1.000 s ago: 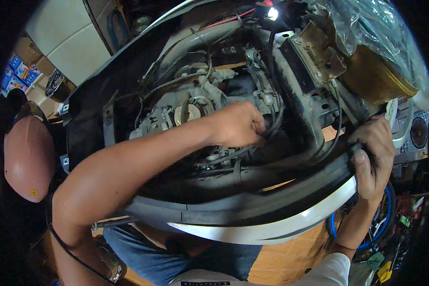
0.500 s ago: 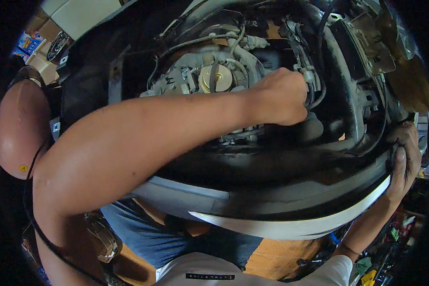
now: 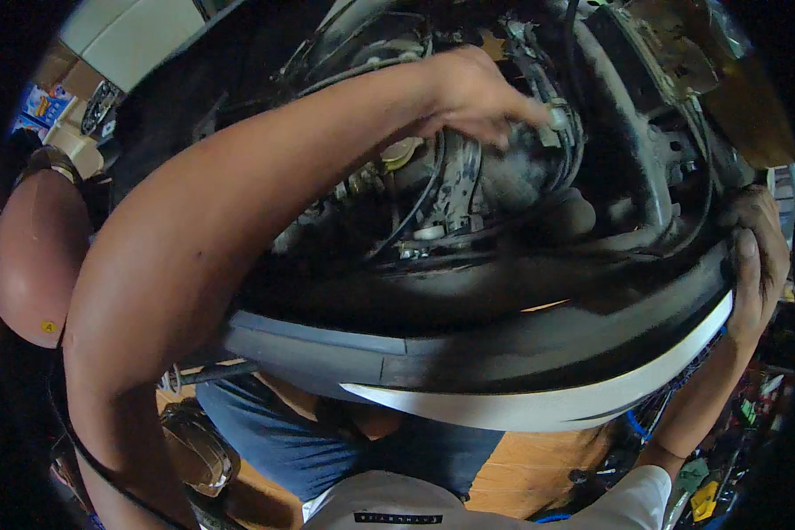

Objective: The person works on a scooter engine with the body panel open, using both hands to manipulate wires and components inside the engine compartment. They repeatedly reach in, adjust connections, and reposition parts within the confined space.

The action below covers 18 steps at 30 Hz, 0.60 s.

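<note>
My left hand [image 3: 486, 93] reaches over an opened scooter-like body into the engine bay, slightly blurred. Its fingers are apart, and one stretches toward a pale connector [image 3: 556, 117] on a bundle of cables [image 3: 572, 155]. Whether the fingertip touches it I cannot tell. Partly hidden below my left forearm is a brass-coloured round cap [image 3: 402, 153]. My right hand [image 3: 755, 256] is closed around the right end of a dark body panel [image 3: 468, 364], thumb on the near side. A white strip [image 3: 503, 411] runs along that panel's lower edge.
A grey frame tube [image 3: 623, 97] rises at the right of the bay. At far left are a rounded reddish-brown thing [image 3: 40, 256] with a yellow sticker and a pale box [image 3: 132, 40]. Assorted loose items [image 3: 707, 495] lie on the floor at lower right.
My left hand has moved up and left from a fist beside the cables, and its fingers have opened. The panel has shifted slightly in view; my right hand keeps hold of it.
</note>
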Available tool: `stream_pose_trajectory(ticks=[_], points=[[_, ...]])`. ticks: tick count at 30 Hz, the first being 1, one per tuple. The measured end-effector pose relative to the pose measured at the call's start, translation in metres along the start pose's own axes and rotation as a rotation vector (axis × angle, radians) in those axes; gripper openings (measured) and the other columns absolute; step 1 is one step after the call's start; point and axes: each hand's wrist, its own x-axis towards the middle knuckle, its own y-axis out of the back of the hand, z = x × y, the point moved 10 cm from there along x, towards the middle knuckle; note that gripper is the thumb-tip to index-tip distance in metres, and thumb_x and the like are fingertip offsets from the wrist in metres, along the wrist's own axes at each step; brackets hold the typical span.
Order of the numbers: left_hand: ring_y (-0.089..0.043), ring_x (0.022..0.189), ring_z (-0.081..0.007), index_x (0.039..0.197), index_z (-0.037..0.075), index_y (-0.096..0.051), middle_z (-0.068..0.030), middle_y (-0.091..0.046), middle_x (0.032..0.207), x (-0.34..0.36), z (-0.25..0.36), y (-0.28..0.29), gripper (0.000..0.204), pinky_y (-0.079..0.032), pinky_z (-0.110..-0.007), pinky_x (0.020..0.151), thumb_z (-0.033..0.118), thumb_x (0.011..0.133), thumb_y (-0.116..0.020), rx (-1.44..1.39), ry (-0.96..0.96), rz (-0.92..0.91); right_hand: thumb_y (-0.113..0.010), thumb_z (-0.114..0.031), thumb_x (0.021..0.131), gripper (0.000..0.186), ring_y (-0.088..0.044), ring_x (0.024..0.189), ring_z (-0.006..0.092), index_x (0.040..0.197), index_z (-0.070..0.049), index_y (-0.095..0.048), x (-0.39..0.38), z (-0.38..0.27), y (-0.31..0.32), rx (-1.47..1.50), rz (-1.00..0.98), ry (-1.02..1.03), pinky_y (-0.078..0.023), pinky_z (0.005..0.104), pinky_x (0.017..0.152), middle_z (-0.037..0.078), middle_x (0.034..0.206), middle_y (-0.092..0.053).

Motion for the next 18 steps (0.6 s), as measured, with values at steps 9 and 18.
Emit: stream_pose_trajectory(ticks=[9,18], points=[[-0.065,0.109,-0.0444,0.120,-0.005,-0.055,-0.0294,-0.066,0.114,0.034,-0.002,0.066,0.074,-0.052,-0.048,0.095,0.044,0.073,-0.085,0.094,0.078,0.771,-0.062,-0.026,0.082,0.030,-0.050,0.076,0.0318,0.078,0.003,-0.058,0.012,-0.016,0.004,0.029,0.046,0.022,-0.039,0.0388,0.079,0.014,0.076,-0.054],[-0.066,0.105,-0.0424,0.111,-0.001,-0.059,-0.0238,-0.069,0.107,0.032,0.010,0.059,0.053,-0.050,-0.048,0.094,0.031,0.076,-0.082,-0.009,0.068,0.817,-0.066,-0.026,0.076,0.028,-0.050,0.075,0.0316,0.074,0.002,-0.059,0.012,-0.016,0.010,0.058,0.085,-0.014,-0.039,0.0402,0.082,0.013,0.074,-0.056]])
